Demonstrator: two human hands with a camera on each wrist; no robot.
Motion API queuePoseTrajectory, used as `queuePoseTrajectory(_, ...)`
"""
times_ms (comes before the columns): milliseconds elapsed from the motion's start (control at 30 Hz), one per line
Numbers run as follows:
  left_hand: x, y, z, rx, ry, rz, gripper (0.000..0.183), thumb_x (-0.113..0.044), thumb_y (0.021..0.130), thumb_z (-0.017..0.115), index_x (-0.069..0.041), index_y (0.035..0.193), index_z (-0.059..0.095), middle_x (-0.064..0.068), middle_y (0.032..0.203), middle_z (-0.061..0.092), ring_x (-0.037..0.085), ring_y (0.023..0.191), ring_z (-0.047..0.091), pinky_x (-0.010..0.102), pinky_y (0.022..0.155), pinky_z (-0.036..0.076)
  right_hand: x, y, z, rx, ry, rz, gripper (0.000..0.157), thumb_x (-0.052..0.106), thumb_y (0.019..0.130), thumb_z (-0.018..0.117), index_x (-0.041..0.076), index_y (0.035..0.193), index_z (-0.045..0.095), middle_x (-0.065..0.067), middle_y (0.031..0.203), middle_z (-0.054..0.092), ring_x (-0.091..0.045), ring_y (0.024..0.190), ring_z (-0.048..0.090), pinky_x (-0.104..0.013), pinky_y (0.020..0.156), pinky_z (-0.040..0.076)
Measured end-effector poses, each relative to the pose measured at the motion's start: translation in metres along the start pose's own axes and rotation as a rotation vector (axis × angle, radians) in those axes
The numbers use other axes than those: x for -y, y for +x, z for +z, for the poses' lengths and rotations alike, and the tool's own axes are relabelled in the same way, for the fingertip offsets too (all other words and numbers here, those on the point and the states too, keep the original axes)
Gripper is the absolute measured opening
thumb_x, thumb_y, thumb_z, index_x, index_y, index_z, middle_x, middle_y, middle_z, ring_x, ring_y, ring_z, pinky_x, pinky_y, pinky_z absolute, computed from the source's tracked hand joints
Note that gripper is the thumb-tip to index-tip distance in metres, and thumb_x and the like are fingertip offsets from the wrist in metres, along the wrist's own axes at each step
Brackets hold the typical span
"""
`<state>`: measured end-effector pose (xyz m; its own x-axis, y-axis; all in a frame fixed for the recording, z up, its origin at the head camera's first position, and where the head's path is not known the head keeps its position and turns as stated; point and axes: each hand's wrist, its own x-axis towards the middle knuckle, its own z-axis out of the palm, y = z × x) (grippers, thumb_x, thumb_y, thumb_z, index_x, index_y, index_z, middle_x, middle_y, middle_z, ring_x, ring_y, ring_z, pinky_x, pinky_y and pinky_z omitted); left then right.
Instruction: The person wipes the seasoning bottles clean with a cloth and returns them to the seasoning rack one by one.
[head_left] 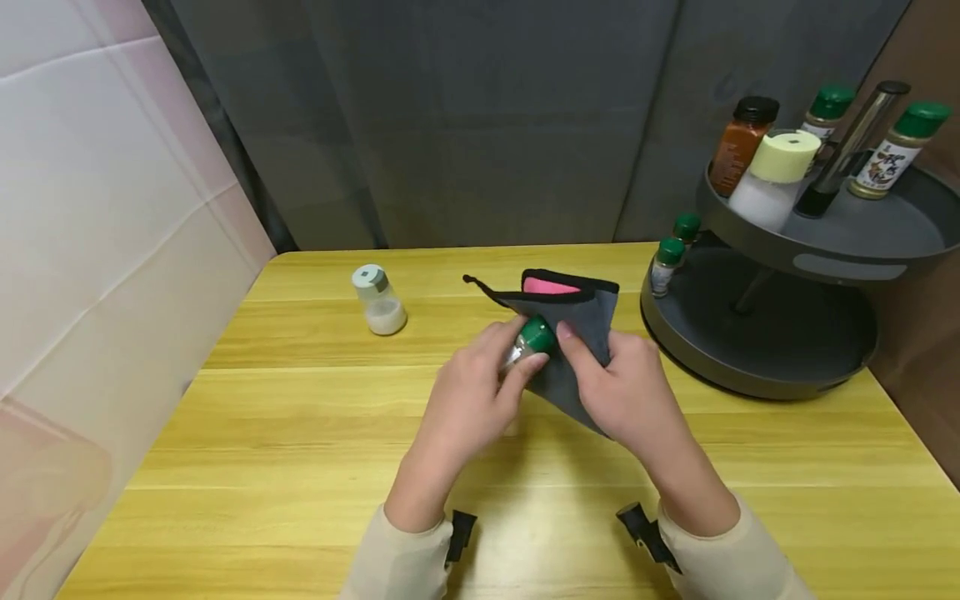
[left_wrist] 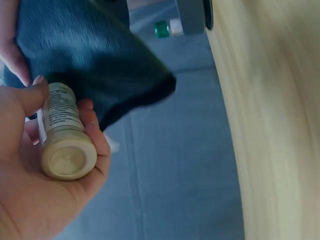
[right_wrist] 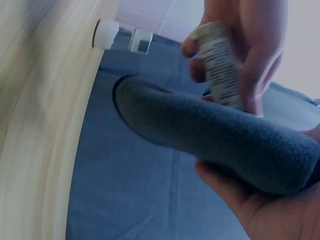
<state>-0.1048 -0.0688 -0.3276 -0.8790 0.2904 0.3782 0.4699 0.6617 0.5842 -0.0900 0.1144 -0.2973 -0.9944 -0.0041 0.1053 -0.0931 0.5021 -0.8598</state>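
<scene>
My left hand [head_left: 472, 396] grips a small spice bottle [left_wrist: 63, 120] with a green cap [head_left: 537, 333] and a printed label. In the left wrist view its pale base faces the camera. A grey cloth [head_left: 577, 321] with black edging and a patch of pink showing at its top is held by my right hand [head_left: 633, 387], thumb on the near side. The cloth touches the bottle around its cap. In the right wrist view the folded cloth [right_wrist: 210, 130] covers the bottle's cap end.
A shaker with a pale lid [head_left: 380, 302] stands left on the wooden table [head_left: 300, 467]. At right, a two-tier dark turntable rack [head_left: 757, 367] holds several jars, including a yellow-lidded jar [head_left: 776, 179] and a red-brown jar [head_left: 742, 146]. A grey curtain [head_left: 450, 125] hangs behind.
</scene>
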Motion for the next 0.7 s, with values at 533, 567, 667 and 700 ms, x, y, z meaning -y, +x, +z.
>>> queuePoseTrajectory(533, -0.002, -0.004, 0.004, 0.003, 0.101, 0.052, 0.035, -0.034, 0.106, 0.067, -0.011, 0.132, 0.067, 0.001, 0.102, 0.069, 0.015, 0.077, 0.059, 0.031, 0.067, 0.052, 0.003, -0.003, 0.002, -0.018, -0.04, -0.052, 0.037, 0.037, 0.109, 0.06, 0.006, 0.101, 0.079, -0.01, 0.068, 0.066, -0.024, 0.065, 0.062, -0.035, 0.063, 0.05)
queuePoseTrajectory(567, -0.002, -0.003, 0.004, -0.009, 0.101, 0.036, 0.032, -0.034, 0.106, 0.067, -0.01, 0.128, 0.067, 0.001, 0.098, 0.068, 0.015, 0.076, 0.059, 0.032, 0.066, 0.051, 0.003, -0.005, 0.002, -0.011, -0.058, -0.059, 0.036, 0.037, 0.109, 0.06, 0.007, 0.099, 0.078, -0.009, 0.067, 0.065, -0.023, 0.062, 0.062, -0.034, 0.061, 0.049)
queuePoseTrajectory(667, -0.001, -0.002, 0.004, -0.046, 0.132, 0.034, 0.025, -0.033, 0.105, 0.069, -0.011, 0.118, 0.068, 0.002, 0.092, 0.066, 0.019, 0.074, 0.061, 0.037, 0.065, 0.052, 0.006, -0.011, 0.003, -0.025, -0.12, -0.168, 0.031, 0.028, 0.107, 0.062, 0.01, 0.083, 0.07, -0.002, 0.059, 0.052, -0.018, 0.05, 0.048, -0.03, 0.051, 0.04)
queuePoseTrajectory(700, -0.001, -0.001, 0.004, -0.048, 0.142, 0.044, 0.024, -0.032, 0.105, 0.069, -0.011, 0.116, 0.068, 0.003, 0.091, 0.066, 0.02, 0.073, 0.061, 0.039, 0.064, 0.053, 0.008, -0.012, 0.004, -0.038, -0.134, -0.213, 0.029, 0.025, 0.107, 0.063, 0.01, 0.082, 0.067, -0.001, 0.057, 0.045, -0.017, 0.048, 0.041, -0.031, 0.048, 0.035)
